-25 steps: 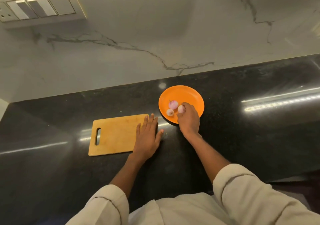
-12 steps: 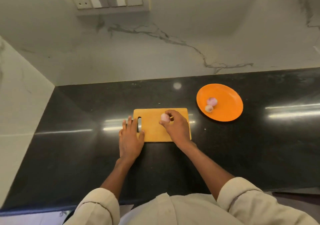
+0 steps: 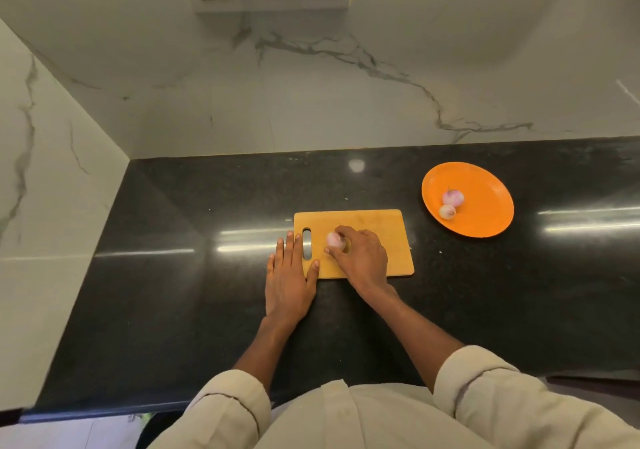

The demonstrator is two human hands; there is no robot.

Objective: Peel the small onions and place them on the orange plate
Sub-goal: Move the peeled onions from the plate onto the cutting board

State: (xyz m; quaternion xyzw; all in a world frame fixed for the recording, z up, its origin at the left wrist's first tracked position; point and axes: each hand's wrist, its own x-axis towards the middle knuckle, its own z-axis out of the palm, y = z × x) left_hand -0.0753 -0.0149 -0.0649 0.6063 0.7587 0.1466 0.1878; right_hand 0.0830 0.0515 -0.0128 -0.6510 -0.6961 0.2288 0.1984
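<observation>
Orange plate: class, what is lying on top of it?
Two small onions lie touching on the orange plate, near its left side. Nothing covers them; their undersides cannot be seen.

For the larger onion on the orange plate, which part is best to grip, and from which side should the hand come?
Probably pinch the larger onion across its round middle, coming from above. Its thin tip points up and away, the smaller onion sits close at its near side, and the orange plate is shallow.

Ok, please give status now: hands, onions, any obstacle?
Right hand pinches onion over cutting board. Left hand flat on board edge. Two onions on orange plate. No obstacle.
</observation>
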